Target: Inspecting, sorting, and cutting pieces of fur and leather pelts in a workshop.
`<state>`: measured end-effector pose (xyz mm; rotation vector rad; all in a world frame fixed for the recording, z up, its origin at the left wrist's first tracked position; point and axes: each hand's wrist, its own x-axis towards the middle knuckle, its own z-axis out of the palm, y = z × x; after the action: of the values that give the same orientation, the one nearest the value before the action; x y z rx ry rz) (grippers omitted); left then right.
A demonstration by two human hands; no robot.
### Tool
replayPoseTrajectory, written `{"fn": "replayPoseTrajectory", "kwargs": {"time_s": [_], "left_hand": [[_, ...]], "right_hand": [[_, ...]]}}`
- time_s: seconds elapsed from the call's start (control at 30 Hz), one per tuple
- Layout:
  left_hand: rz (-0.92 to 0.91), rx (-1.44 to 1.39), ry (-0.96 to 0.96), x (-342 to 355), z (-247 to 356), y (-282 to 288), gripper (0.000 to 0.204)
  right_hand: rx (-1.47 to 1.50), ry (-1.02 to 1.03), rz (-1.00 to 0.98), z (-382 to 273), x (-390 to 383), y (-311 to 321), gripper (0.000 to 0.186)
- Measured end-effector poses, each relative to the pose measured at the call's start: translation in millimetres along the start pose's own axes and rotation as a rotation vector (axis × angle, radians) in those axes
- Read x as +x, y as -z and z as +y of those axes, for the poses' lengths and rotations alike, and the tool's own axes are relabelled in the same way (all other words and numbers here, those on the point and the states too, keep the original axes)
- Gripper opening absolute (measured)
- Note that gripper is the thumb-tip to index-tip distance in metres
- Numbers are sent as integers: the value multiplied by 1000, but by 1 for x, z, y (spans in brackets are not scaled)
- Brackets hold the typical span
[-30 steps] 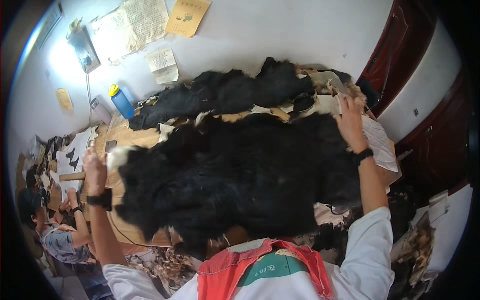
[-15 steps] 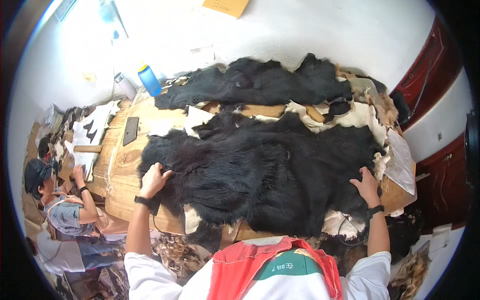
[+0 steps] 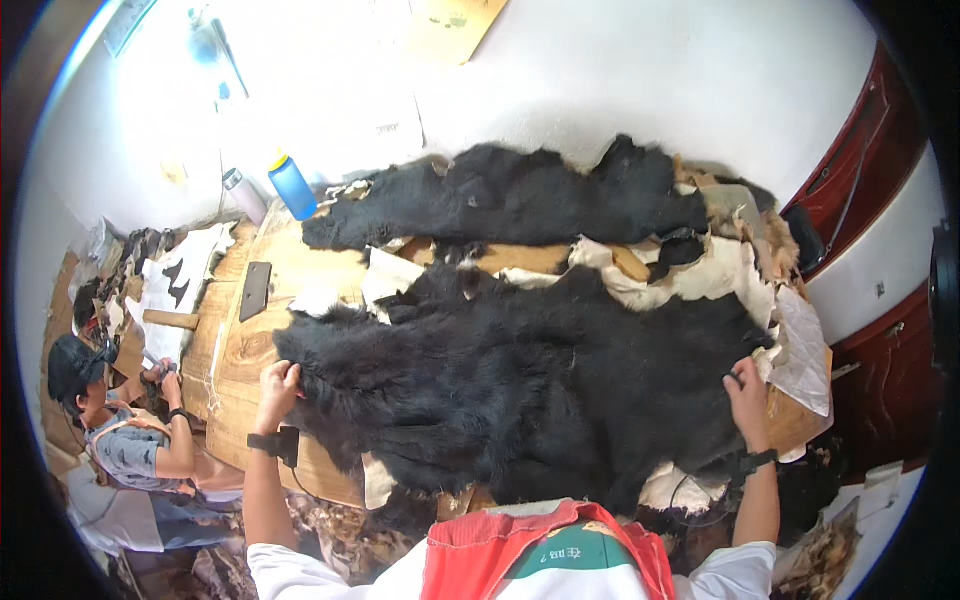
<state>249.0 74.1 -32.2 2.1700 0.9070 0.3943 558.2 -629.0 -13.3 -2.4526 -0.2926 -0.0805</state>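
Note:
A large black fur pelt (image 3: 520, 380) lies spread across the wooden table, hair side up, with shallow folds toward its left half. My left hand (image 3: 277, 392) is closed on the pelt's left edge, fingers and thumb pinched together. At the opposite end, my right hand (image 3: 746, 398) grips the right edge, its fingers curled into the dark fur. Pale skin-side pieces (image 3: 700, 272) show along the far side, under or beside the pelt. Beyond them a second black pelt (image 3: 530, 200) lies near the wall.
On the wooden table (image 3: 262, 345) rest a dark phone (image 3: 255, 291), a blue bottle (image 3: 292, 188) and a pale flask (image 3: 245, 196). A co-worker (image 3: 135, 440) works at the left beside a wooden-handled tool (image 3: 171, 319) on a white hide (image 3: 185, 275). Fur scraps (image 3: 365, 530) lie below the near edge.
Both hands have moved outward to the pelt's edges and closed on them. The pelt looks flatter on its right half. The co-worker's hands have shifted slightly.

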Motion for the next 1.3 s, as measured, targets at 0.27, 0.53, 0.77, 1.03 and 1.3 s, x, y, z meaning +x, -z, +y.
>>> {"fn": "replayPoseTrajectory", "kwargs": {"time_s": [0.27,0.53,0.77,1.03,1.3], "left_hand": [[10,379,-191,2,-24,-2,32],[54,-616,65,30,32,17,18],[329,-1089,-113,216,89,45,13],[9,-1018,-351,250,84,53,27],[-237,-481,253,21,37,-42,23]], "right_hand": [[-185,28,-81,-12,3,5,21],[-66,23,215,-39,55,35,19],[3,389,588,-94,221,106,16],[221,193,562,-113,265,80,22],[479,-257,217,97,55,28,16]]}}
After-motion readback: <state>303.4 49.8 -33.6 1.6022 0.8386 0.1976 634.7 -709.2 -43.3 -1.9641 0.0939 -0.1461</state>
